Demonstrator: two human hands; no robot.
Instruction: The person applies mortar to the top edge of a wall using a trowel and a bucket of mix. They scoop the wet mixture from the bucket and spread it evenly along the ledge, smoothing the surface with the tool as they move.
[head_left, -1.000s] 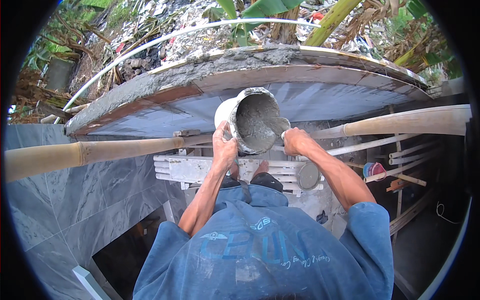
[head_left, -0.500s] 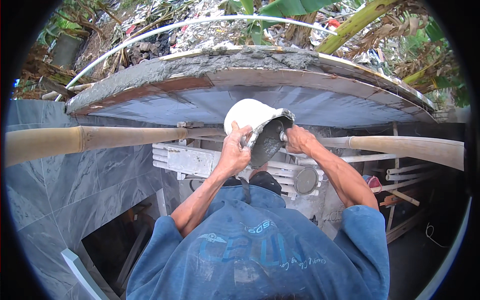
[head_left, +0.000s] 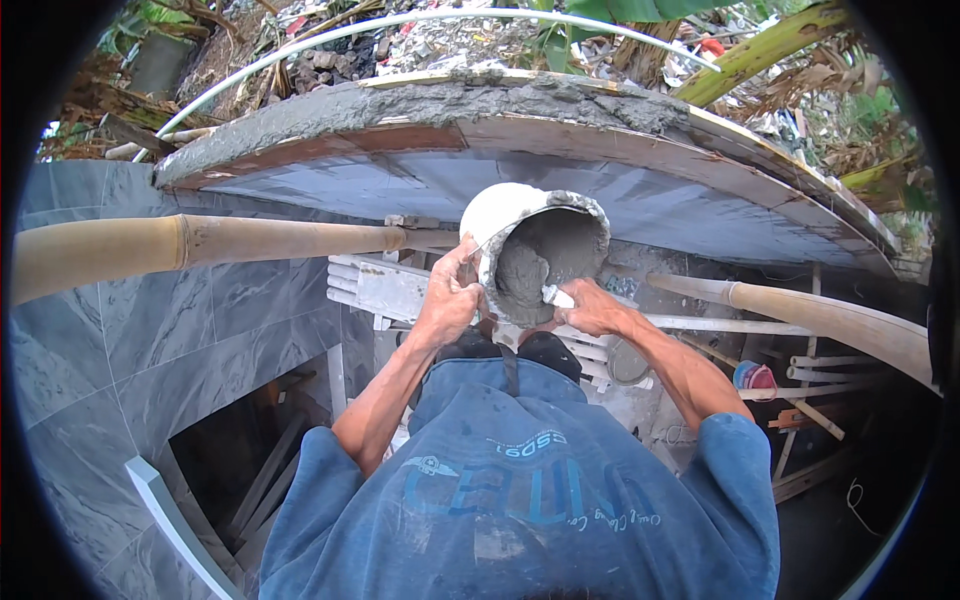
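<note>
- White bucket (head_left: 497, 208): at 12 o'clock from the blue shirt (head_left: 510, 490), tipped on its side; base toward 10 o'clock, open mouth turned toward 4 o'clock and the wearer, long axis along that line.
- Left hand (head_left: 452, 292): closed on the bucket rim at its 8 o'clock.
- Right hand (head_left: 597, 308): fist wrapped around a white-handled trowel (head_left: 557, 296), between the bucket's 4 and 5 o'clock; tool axis angled toward 10 o'clock, into the mouth (blade outline obscured by wet mortar).
- Grey mortar (head_left: 575, 240): coats the bucket's interior.
- Mortar-topped wall (head_left: 430, 100): beyond the bucket, toward 12 o'clock.
- Bamboo poles (head_left: 290, 241): at 9 and 3 o'clock.
</note>
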